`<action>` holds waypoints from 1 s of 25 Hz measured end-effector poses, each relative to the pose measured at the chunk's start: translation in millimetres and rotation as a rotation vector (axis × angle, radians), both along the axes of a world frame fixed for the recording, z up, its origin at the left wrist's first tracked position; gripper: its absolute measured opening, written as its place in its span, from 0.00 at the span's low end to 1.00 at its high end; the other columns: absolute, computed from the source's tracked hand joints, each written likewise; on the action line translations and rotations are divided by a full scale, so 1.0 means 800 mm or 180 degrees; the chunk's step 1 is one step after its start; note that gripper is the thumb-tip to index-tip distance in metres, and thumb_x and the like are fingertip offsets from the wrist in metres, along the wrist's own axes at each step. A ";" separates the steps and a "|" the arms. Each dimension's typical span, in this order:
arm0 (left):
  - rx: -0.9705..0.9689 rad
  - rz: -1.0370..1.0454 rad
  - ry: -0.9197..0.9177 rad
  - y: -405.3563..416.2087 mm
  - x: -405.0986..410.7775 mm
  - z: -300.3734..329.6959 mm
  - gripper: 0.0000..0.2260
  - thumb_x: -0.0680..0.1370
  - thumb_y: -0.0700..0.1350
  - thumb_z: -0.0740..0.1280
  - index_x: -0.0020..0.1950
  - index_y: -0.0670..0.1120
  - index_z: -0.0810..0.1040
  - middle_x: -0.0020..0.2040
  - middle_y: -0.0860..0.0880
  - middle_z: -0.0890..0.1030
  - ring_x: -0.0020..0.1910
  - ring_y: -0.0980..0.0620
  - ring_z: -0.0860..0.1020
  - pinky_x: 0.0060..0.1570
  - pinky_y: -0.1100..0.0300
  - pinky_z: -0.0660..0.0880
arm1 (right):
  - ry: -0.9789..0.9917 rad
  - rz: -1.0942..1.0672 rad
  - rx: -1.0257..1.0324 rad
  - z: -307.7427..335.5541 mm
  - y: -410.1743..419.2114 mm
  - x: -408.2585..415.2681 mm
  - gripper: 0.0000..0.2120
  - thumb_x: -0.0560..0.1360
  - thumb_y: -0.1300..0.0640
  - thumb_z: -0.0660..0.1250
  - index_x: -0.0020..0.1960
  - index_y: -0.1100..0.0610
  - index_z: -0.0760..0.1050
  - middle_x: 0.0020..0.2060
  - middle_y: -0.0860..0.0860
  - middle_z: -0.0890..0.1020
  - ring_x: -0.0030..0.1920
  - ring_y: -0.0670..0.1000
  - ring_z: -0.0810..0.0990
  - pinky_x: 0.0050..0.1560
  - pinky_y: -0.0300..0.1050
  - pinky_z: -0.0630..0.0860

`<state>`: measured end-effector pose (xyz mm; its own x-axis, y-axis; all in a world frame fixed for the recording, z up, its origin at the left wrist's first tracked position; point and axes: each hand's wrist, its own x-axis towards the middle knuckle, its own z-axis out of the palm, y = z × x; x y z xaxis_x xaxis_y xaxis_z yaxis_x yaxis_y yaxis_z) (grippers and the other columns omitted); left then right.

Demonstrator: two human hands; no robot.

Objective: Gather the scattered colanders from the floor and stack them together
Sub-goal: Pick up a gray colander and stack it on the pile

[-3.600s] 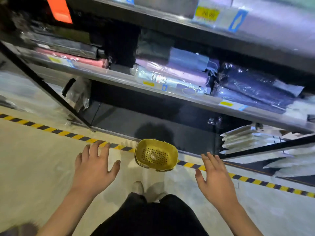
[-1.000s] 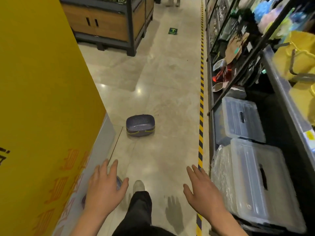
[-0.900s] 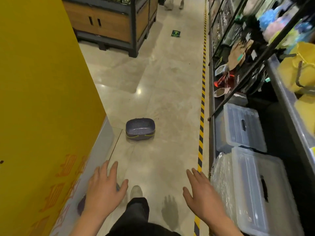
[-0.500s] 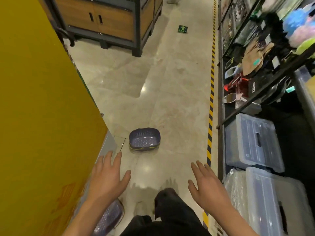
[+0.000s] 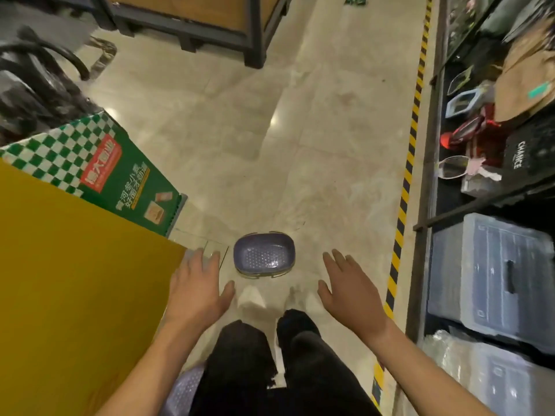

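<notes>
Purple and full of little holes, the rounded plastic colander (image 5: 264, 255) sits on the shiny tan floor (image 5: 330, 145), closer to the white shoes (image 5: 250, 297) than half a second ago. A second purple colander (image 5: 183, 391) by the yellow board (image 5: 75, 295) is mostly hidden behind the black trouser leg. The left hand (image 5: 196, 292) and right hand (image 5: 350, 288) are spread flat, holding nothing, on either side.

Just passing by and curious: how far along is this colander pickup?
Nothing looks stacked yet. Both the left hand and right hand are open and empty. One purple colander sits on the floor ahead, another colander lies by the legs. Both remain to gather.
</notes>
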<state>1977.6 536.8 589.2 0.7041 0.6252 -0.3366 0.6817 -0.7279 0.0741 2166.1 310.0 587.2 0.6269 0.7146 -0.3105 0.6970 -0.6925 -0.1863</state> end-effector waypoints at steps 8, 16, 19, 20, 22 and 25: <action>-0.0373 0.0014 0.0063 0.077 0.107 -0.250 0.33 0.75 0.60 0.63 0.77 0.47 0.64 0.75 0.38 0.65 0.70 0.34 0.66 0.64 0.40 0.67 | 0.0572 -0.0065 -0.0222 -0.235 0.106 0.070 0.30 0.78 0.49 0.62 0.77 0.57 0.62 0.75 0.58 0.66 0.73 0.63 0.65 0.70 0.54 0.66; -0.0074 0.0039 0.0196 0.141 0.106 -0.709 0.38 0.71 0.57 0.68 0.76 0.41 0.61 0.71 0.31 0.65 0.58 0.28 0.73 0.50 0.35 0.74 | 0.0459 -0.0373 0.0222 -0.694 0.171 0.109 0.33 0.77 0.54 0.67 0.76 0.66 0.60 0.72 0.67 0.65 0.68 0.68 0.69 0.66 0.57 0.68; -0.0503 0.0184 -0.0273 0.146 0.107 -0.788 0.41 0.73 0.52 0.70 0.78 0.39 0.54 0.72 0.29 0.61 0.53 0.25 0.75 0.51 0.37 0.76 | 0.0529 -0.0282 0.0447 -0.763 0.173 0.122 0.36 0.76 0.54 0.66 0.76 0.68 0.56 0.72 0.67 0.63 0.63 0.66 0.72 0.60 0.53 0.71; -0.0648 0.0194 -0.0407 0.140 0.106 -0.802 0.41 0.73 0.51 0.70 0.78 0.39 0.53 0.71 0.30 0.61 0.52 0.26 0.76 0.51 0.39 0.78 | 0.0518 -0.0222 0.0503 -0.776 0.170 0.121 0.35 0.76 0.54 0.66 0.76 0.69 0.57 0.71 0.67 0.65 0.62 0.65 0.73 0.58 0.50 0.71; -0.0773 0.0346 -0.0666 0.132 0.106 -0.814 0.39 0.74 0.49 0.69 0.78 0.38 0.53 0.70 0.32 0.63 0.51 0.29 0.78 0.49 0.43 0.79 | 0.0525 -0.0244 0.0630 -0.785 0.164 0.121 0.33 0.75 0.57 0.66 0.74 0.70 0.59 0.66 0.66 0.69 0.61 0.64 0.72 0.56 0.46 0.69; -0.0903 0.0469 -0.0669 0.114 0.113 -0.775 0.39 0.74 0.47 0.68 0.78 0.36 0.53 0.68 0.33 0.66 0.46 0.32 0.78 0.38 0.50 0.76 | 0.0675 -0.0449 0.0613 -0.749 0.151 0.118 0.32 0.75 0.58 0.66 0.74 0.68 0.60 0.66 0.63 0.70 0.61 0.62 0.72 0.51 0.44 0.67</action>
<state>2068.2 628.3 -30.6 0.6859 0.6274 -0.3686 0.7259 -0.5538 0.4080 2260.2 430.9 -12.0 0.6598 0.6835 -0.3123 0.5282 -0.7174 -0.4543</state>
